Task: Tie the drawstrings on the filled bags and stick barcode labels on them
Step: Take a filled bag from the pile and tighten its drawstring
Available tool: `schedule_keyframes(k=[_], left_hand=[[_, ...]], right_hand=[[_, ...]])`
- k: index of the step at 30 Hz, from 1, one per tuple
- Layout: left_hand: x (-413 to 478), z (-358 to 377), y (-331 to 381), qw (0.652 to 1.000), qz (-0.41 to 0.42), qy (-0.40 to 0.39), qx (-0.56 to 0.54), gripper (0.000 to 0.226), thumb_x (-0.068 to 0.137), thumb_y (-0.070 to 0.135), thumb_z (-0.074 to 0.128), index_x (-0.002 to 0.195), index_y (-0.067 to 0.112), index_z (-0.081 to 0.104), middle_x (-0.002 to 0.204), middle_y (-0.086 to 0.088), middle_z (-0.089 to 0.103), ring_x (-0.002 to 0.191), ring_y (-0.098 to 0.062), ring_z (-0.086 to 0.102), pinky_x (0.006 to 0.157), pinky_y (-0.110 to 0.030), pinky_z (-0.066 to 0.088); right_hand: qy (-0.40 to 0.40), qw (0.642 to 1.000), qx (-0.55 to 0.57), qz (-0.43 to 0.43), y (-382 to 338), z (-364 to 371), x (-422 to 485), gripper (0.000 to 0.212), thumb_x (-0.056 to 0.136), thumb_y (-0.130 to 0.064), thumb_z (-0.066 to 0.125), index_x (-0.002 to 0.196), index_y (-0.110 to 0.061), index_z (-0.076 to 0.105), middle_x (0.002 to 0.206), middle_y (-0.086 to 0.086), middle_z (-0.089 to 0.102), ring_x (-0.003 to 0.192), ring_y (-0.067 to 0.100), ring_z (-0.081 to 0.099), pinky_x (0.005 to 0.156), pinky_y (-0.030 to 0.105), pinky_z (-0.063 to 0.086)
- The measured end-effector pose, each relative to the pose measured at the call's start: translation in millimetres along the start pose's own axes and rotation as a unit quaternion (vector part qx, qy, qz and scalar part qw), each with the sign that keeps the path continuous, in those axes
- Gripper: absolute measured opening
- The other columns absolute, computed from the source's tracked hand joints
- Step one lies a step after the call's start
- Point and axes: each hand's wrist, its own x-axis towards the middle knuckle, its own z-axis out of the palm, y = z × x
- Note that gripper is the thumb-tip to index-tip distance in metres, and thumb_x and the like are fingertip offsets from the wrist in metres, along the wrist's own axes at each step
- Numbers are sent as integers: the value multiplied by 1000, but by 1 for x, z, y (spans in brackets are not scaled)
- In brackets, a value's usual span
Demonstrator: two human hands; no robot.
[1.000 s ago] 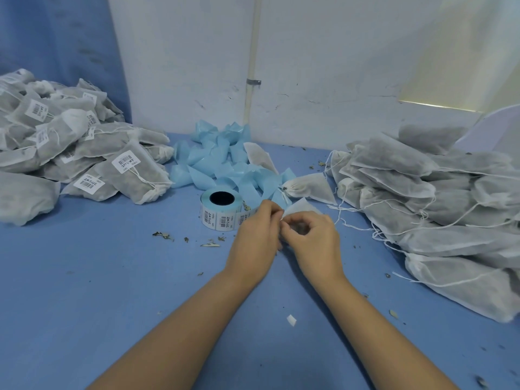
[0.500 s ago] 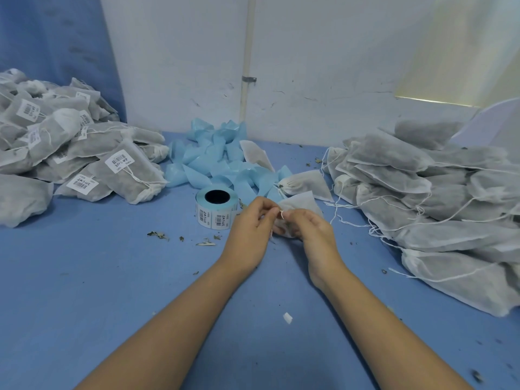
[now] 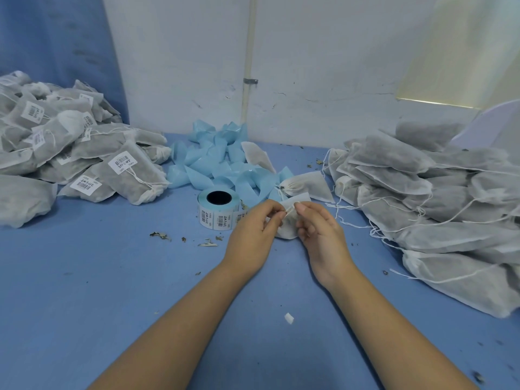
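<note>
Now | left hand [image 3: 253, 226] pinches thin drawstring [image 3: 289, 210] | right hand [image 3: 318, 229] likewise | bag [image 3: 286, 231]: soft, gauzy (plump)

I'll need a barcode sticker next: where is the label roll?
In the head view the label roll sits on the blue table, centre, just left of the left hand and in front of the pile of blue backing scraps.

Two hands, the left hand [image 3: 253, 230] and right hand [image 3: 319, 233], share one bag [image 3: 285, 233]. One label roll [image 3: 218, 209], one white scrap [image 3: 289, 318]. Two piles, a labelled heap [image 3: 84, 153] and an unlabelled heap [image 3: 422, 192], each past counting.
</note>
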Motion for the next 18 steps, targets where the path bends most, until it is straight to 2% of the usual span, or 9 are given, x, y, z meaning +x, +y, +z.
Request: schedule_keyframes(k=[3,7,11,15,18], left_hand=[[-1,1,1,1000,1,-9,22,11,97,23,50,92,22,60,85,8,62,79,-7,53,71,-26,42],[-1,-1,2,1000,3,-8,23,11,96,22,51,90,21,61,82,10,61,78,-8,53,71,-27,42],[-1,1,2,999,2,-19,32,11,95,22,52,88,21,61,83,7,61,81,-15,55,76,-37,47],[0,0,0,999,-15,8,36,10,95,22,52,88,22,59,80,8,61,78,-11,55,73,-33,46],[2,-3,-3,996,-43,74,14,10,97,21,50,89,24,56,76,12,58,74,-7,53,71,-31,44]], right_hand=[[18,999,40,16,-1,-2,2,8,87,-10,63,86,-17,66,74,-6,59,64,7,49,64,16,41],[38,996,71,24,-1,-3,3,7,86,-12,66,86,-18,67,75,-7,62,64,7,49,67,18,43],[54,993,104,20,0,-3,4,7,85,-12,66,87,-19,68,71,-11,63,63,5,50,66,16,43],[41,995,81,41,-2,-3,5,6,86,-11,63,83,-16,64,66,-7,57,55,5,47,54,14,41],[-44,994,27,100,-5,-2,3,8,80,-10,60,73,-14,57,65,-2,47,51,6,42,42,15,31]])
